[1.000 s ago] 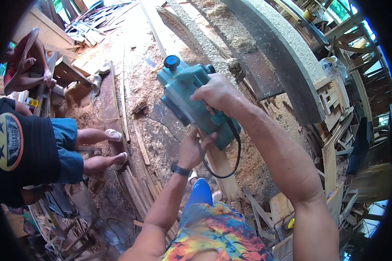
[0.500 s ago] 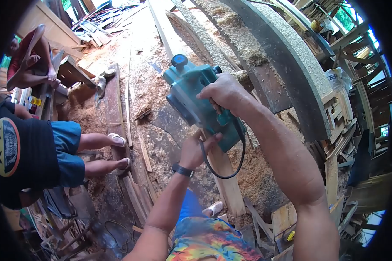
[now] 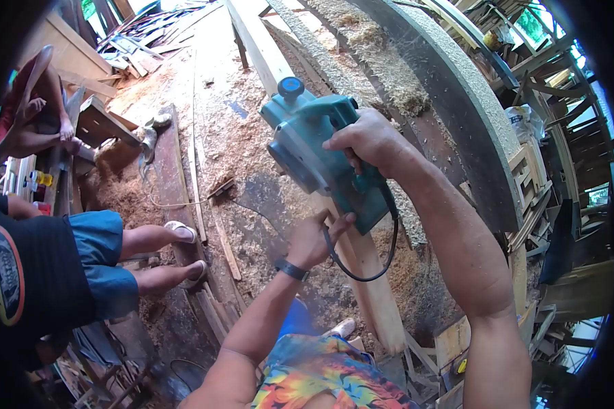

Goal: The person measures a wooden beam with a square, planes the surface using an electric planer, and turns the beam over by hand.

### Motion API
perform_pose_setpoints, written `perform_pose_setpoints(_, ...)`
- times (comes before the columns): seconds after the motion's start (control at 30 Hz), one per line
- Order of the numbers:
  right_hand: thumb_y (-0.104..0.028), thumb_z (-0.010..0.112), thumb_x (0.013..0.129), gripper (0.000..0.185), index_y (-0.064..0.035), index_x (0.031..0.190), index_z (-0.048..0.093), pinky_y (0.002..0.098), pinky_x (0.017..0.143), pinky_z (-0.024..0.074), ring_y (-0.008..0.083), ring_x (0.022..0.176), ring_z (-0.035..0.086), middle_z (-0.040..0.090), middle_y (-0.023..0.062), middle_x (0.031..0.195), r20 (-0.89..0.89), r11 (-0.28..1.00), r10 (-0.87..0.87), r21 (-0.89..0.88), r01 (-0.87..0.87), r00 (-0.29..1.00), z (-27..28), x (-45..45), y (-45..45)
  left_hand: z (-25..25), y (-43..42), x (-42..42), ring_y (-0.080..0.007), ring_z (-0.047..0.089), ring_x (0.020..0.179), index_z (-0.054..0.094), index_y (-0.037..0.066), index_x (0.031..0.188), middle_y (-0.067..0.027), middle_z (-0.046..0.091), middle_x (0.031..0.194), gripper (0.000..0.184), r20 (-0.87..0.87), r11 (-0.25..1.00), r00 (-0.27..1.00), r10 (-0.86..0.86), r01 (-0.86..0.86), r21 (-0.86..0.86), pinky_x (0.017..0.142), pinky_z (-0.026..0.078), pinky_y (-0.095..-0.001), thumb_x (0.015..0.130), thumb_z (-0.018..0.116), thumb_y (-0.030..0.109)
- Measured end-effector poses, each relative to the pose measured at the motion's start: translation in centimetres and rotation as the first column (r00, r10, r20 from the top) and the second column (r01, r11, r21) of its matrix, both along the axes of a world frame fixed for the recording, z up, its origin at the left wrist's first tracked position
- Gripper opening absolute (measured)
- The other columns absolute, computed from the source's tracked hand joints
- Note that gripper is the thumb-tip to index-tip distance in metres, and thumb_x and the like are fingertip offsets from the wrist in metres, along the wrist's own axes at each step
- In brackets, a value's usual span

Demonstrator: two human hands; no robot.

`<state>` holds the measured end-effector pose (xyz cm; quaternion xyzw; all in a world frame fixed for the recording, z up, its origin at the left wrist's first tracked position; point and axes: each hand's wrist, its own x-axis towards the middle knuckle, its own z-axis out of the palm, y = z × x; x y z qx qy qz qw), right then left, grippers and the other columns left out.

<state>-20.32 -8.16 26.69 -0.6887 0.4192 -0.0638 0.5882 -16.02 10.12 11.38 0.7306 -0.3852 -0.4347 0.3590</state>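
Observation:
A green power planer point(image 3: 314, 146) with a blue front knob rests on a long pale wooden beam point(image 3: 372, 290), which runs from the top of the view down toward my body. My right hand point(image 3: 372, 143) is wrapped round the planer's rear handle. Beside the planer's lower end, my left hand point(image 3: 315, 238), with a dark band on the wrist, is at the beam; its thumb and fingers are pressed close to the wood and the cord. The black cord point(image 3: 393, 249) loops down from the handle past my left hand.
A person in a black shirt point(image 3: 41, 262) stands at the left; another person point(image 3: 41, 109) sits behind. Curved dark timbers point(image 3: 467, 116) with shavings lie at the right. Shavings, thin boards point(image 3: 174, 163) and a thin cable point(image 3: 177, 204) are on the ground. Scrap wood is piled at the right.
The planer and both my hands have shifted slightly right in view. More of the beam shows beyond and below the planer. The standing person appears slightly lower.

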Motion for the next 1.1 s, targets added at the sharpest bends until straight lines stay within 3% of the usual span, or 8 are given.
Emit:
perform_pose_setpoints(0.13,-0.012,0.076,0.078,0.014,-0.0002,0.078,0.069,0.0310,0.041,0.0415,0.0133,0.044,0.054,0.060,0.0050,0.059,0.020,1.000,-0.007,0.000,0.007,1.000,-0.3,2.0,-1.7,-2.4,2.3,3.2,-0.0428,0.071,0.092,0.069,-0.007,0.110,-0.0307,0.070,0.094,0.078,0.004,0.999,1.000,0.029,-0.028,-0.031,0.082,0.055,-0.0459,0.091,0.059,0.068)
perform_pose_setpoints(0.33,-0.011,0.077,0.077,0.014,-0.0022,0.076,0.066,0.0281,0.042,0.0406,0.0121,0.044,0.053,0.058,0.0039,0.060,-0.016,1.000,0.002,-0.003,-0.002,1.000,-0.2,4.4,-3.8,-1.3,7.2,11.1,-0.0307,0.072,0.097,0.058,-0.006,0.136,-0.0265,0.072,0.109,0.071,0.027,0.979,0.984,0.179,-0.180,0.094,0.089,0.057,-0.0366,0.092,0.070,0.048)
perform_pose_setpoints(0.43,-0.010,0.077,0.077,0.015,-0.0027,0.078,0.065,0.0268,0.041,0.0403,0.0114,0.044,0.053,0.057,0.0034,0.061,-0.011,1.000,0.002,0.001,-0.002,1.000,-0.3,5.1,-4.4,0.3,9.0,14.8,-0.0266,0.072,0.088,0.070,-0.004,0.118,-0.0237,0.072,0.111,0.051,0.079,0.940,0.946,0.314,-0.322,0.117,0.077,0.057,-0.0362,0.089,0.076,0.038)
perform_pose_setpoints(0.63,-0.011,0.077,0.077,0.016,-0.0037,0.072,0.065,0.0305,0.044,0.0411,0.0140,0.044,0.054,0.058,0.0039,0.058,0.006,1.000,-0.027,0.009,0.027,1.000,-0.1,7.2,-5.1,3.6,8.8,18.6,-0.0262,0.071,0.087,0.072,-0.005,0.091,-0.0215,0.072,0.112,0.025,0.200,0.851,0.840,0.504,-0.442,-0.284,0.075,0.055,-0.0359,0.082,0.082,0.016)
perform_pose_setpoints(0.67,-0.011,0.077,0.077,0.016,-0.0038,0.072,0.065,0.0306,0.044,0.0411,0.0140,0.044,0.054,0.058,0.0039,0.058,0.005,0.999,-0.031,0.015,0.031,1.000,-0.1,7.6,-5.3,4.0,8.3,18.9,-0.0283,0.072,0.091,0.072,-0.005,0.090,-0.0214,0.072,0.112,0.024,0.258,0.836,0.825,0.503,-0.389,-0.386,0.079,0.055,-0.0361,0.080,0.083,0.014)
perform_pose_setpoints(0.77,-0.011,0.078,0.077,0.015,-0.0037,0.073,0.065,0.0307,0.043,0.0410,0.0141,0.044,0.054,0.058,0.0041,0.058,0.038,1.000,-0.018,0.000,0.018,0.999,-0.3,8.6,-6.3,4.9,6.4,19.4,-0.0302,0.072,0.094,0.072,-0.005,0.091,-0.0216,0.072,0.111,0.024,0.252,0.812,0.820,0.515,-0.372,-0.450,0.083,0.055,-0.0367,0.080,0.083,0.013)
perform_pose_setpoints(0.9,-0.011,0.077,0.077,0.016,-0.0046,0.070,0.063,0.0308,0.044,0.0411,0.0144,0.045,0.053,0.056,0.0041,0.058,0.020,1.000,-0.019,0.000,0.019,1.000,-0.4,10.3,-7.3,4.8,4.3,19.8,-0.0307,0.071,0.100,0.072,-0.006,0.094,-0.0219,0.072,0.111,0.024,0.124,0.774,0.837,0.533,-0.423,-0.472,0.087,0.055,-0.0368,0.081,0.081,0.012)
perform_pose_setpoints(1.1,-0.010,0.075,0.078,0.017,-0.0042,0.069,0.062,0.0312,0.044,0.0400,0.0151,0.045,0.054,0.056,0.0046,0.058,0.000,1.000,-0.024,0.006,0.024,1.000,-0.1,12.9,-9.3,5.6,1.5,21.3,-0.0228,0.070,0.092,0.071,-0.007,0.101,-0.0209,0.072,0.111,0.026,0.044,0.776,0.856,0.515,-0.443,-0.449,0.081,0.055,-0.0326,0.085,0.079,0.012)
